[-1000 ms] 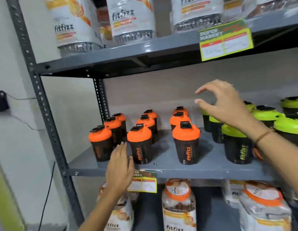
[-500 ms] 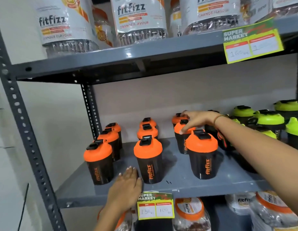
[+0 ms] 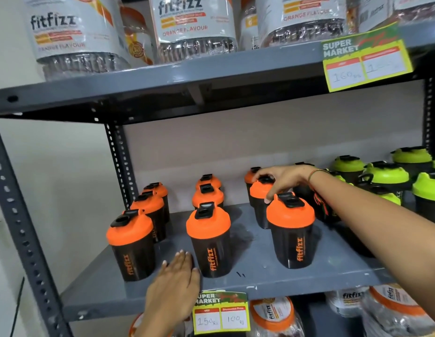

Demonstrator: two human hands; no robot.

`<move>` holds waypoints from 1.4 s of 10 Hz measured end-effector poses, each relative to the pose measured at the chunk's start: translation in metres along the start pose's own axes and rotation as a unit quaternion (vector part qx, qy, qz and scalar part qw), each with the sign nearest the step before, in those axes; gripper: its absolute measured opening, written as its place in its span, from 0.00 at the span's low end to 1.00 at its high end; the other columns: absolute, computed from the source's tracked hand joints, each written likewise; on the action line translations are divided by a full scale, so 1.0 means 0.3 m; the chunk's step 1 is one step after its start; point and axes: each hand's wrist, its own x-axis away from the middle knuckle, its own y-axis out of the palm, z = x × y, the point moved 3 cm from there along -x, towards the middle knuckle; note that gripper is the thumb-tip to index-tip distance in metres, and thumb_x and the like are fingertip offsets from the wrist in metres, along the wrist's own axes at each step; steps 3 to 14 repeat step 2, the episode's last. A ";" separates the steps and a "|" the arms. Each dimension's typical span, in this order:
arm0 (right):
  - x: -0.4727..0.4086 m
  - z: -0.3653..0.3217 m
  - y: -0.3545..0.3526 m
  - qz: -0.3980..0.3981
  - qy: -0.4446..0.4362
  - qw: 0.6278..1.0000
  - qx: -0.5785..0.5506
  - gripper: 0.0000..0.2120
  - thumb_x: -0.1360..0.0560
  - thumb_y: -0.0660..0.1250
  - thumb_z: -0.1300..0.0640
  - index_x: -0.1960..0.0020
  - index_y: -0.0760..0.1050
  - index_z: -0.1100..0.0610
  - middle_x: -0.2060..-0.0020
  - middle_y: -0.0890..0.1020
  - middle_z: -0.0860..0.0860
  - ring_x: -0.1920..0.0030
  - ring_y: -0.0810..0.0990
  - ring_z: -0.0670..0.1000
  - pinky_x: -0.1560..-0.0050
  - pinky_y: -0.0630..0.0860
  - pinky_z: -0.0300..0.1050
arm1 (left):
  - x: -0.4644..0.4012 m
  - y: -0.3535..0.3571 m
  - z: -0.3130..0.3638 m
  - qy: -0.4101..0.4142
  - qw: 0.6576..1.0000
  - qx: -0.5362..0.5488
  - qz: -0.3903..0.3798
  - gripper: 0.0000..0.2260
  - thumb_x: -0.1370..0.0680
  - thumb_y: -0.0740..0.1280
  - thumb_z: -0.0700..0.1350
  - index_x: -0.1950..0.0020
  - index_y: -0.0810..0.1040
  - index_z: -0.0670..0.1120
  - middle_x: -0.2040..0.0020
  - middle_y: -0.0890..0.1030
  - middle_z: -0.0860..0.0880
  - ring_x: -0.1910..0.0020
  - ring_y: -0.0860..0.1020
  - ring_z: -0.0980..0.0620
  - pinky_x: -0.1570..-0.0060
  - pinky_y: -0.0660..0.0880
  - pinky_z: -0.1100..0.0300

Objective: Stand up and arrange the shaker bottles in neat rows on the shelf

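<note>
- The step in hand looks like straightening the right-hand column of orange-lidded bottles on the grey shelf; all the bottles in view already stand upright.
- The right hand reaches in from the right and curls over the lid of the middle bottle of that column, fingertips on its cap and thumb low at the lid's edge, grasping it from above.
- That bottle stands between the front bottle and the back bottle, close behind the front one.
- The left hand rests flat on the shelf's front edge, fingers spread and holding nothing, just beside the centre front bottle.
- The next move, as I judge it, calls for sliding or lifting the held bottle into line with its neighbours, spaced as in the left and centre columns, without knocking the front bottle.
- The forearm covers the dark bottles behind it, so the gap between the orange group and the green-lidded bottles cannot be read.
- The green group is cut off at the right edge, so its rows cannot be judged.
- The price tag has handwriting too blurred to trust.
</note>
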 end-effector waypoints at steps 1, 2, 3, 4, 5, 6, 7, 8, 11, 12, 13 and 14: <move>0.029 -0.015 0.007 -0.008 -0.003 1.000 -0.010 0.36 0.31 0.79 0.58 0.28 0.68 0.45 0.29 0.69 0.52 0.30 0.70 0.56 0.33 0.73 0.51 | -0.001 0.009 -0.002 -0.002 1.000 0.009 0.005 0.27 0.18 0.44 0.56 0.20 0.50 0.48 0.19 0.51 0.50 0.21 0.51 0.56 0.24 0.44 0.57; 0.068 -0.026 -0.026 0.026 -0.032 0.997 -0.064 0.41 0.32 0.79 0.58 0.25 0.64 0.44 0.25 0.66 0.47 0.25 0.64 0.53 0.29 0.68 0.50 | -0.006 0.009 -0.005 0.000 1.000 0.003 0.007 0.26 0.18 0.44 0.55 0.20 0.50 0.48 0.20 0.52 0.50 0.21 0.51 0.55 0.24 0.44 0.57; 0.068 -0.026 -0.026 0.026 -0.032 0.997 -0.064 0.41 0.32 0.79 0.58 0.25 0.64 0.44 0.25 0.66 0.47 0.25 0.64 0.53 0.29 0.68 0.50 | -0.006 0.009 -0.005 0.000 1.000 0.003 0.007 0.26 0.18 0.44 0.55 0.20 0.50 0.48 0.20 0.52 0.50 0.21 0.51 0.55 0.24 0.44 0.57; 0.068 -0.026 -0.026 0.026 -0.032 0.997 -0.064 0.41 0.32 0.79 0.58 0.25 0.64 0.44 0.25 0.66 0.47 0.25 0.64 0.53 0.29 0.68 0.50 | -0.006 0.009 -0.005 0.000 1.000 0.003 0.007 0.26 0.18 0.44 0.55 0.20 0.50 0.48 0.20 0.52 0.50 0.21 0.51 0.55 0.24 0.44 0.57; 0.068 -0.026 -0.026 0.026 -0.032 0.997 -0.064 0.41 0.32 0.79 0.58 0.25 0.64 0.44 0.25 0.66 0.47 0.25 0.64 0.53 0.29 0.68 0.50 | -0.006 0.009 -0.005 0.000 1.000 0.003 0.007 0.26 0.18 0.44 0.55 0.20 0.50 0.48 0.20 0.52 0.50 0.21 0.51 0.55 0.24 0.44 0.57; 0.068 -0.026 -0.026 0.026 -0.032 0.997 -0.064 0.41 0.32 0.79 0.58 0.25 0.64 0.44 0.25 0.66 0.47 0.25 0.64 0.53 0.29 0.68 0.50 | -0.006 0.009 -0.005 0.000 1.000 0.003 0.007 0.26 0.18 0.44 0.55 0.20 0.50 0.48 0.20 0.52 0.50 0.21 0.51 0.55 0.24 0.44 0.57; 0.068 -0.026 -0.026 0.026 -0.032 0.997 -0.064 0.41 0.32 0.79 0.58 0.25 0.64 0.44 0.25 0.66 0.47 0.25 0.64 0.53 0.29 0.68 0.50 | -0.006 0.009 -0.005 0.000 1.000 0.003 0.007 0.26 0.18 0.44 0.55 0.20 0.50 0.48 0.20 0.52 0.50 0.21 0.51 0.55 0.24 0.44 0.57; 0.068 -0.026 -0.026 0.026 -0.032 0.997 -0.064 0.41 0.32 0.79 0.58 0.25 0.64 0.44 0.25 0.66 0.47 0.25 0.64 0.53 0.29 0.68 0.50 | -0.006 0.009 -0.005 0.000 1.000 0.003 0.007 0.26 0.18 0.44 0.55 0.20 0.50 0.48 0.20 0.52 0.50 0.21 0.51 0.55 0.24 0.44 0.57; 0.068 -0.026 -0.026 0.026 -0.032 0.997 -0.064 0.41 0.32 0.79 0.58 0.25 0.64 0.44 0.25 0.66 0.47 0.25 0.64 0.53 0.29 0.68 0.50 | -0.006 0.009 -0.005 0.000 1.000 0.003 0.007 0.26 0.18 0.44 0.55 0.20 0.50 0.48 0.20 0.52 0.50 0.21 0.51 0.55 0.24 0.44 0.57; 0.068 -0.026 -0.026 0.026 -0.032 0.997 -0.064 0.41 0.32 0.79 0.58 0.25 0.64 0.44 0.25 0.66 0.47 0.25 0.64 0.53 0.29 0.68 0.50 | -0.006 0.009 -0.005 0.000 1.000 0.003 0.007 0.26 0.18 0.44 0.55 0.20 0.50 0.48 0.20 0.52 0.50 0.21 0.51 0.55 0.24 0.44 0.57; 0.068 -0.026 -0.026 0.026 -0.032 0.997 -0.064 0.41 0.32 0.79 0.58 0.25 0.64 0.44 0.25 0.66 0.47 0.25 0.64 0.53 0.29 0.68 0.50 | -0.006 0.009 -0.005 0.000 1.000 0.003 0.007 0.26 0.18 0.44 0.55 0.20 0.50 0.48 0.20 0.52 0.50 0.21 0.51 0.55 0.24 0.44 0.57; 0.068 -0.026 -0.026 0.026 -0.032 0.997 -0.064 0.41 0.32 0.79 0.58 0.25 0.64 0.44 0.25 0.66 0.47 0.25 0.64 0.53 0.29 0.68 0.50 | -0.006 0.009 -0.005 0.000 1.000 0.003 0.007 0.26 0.18 0.44 0.55 0.20 0.50 0.48 0.20 0.52 0.50 0.21 0.51 0.55 0.24 0.44 0.57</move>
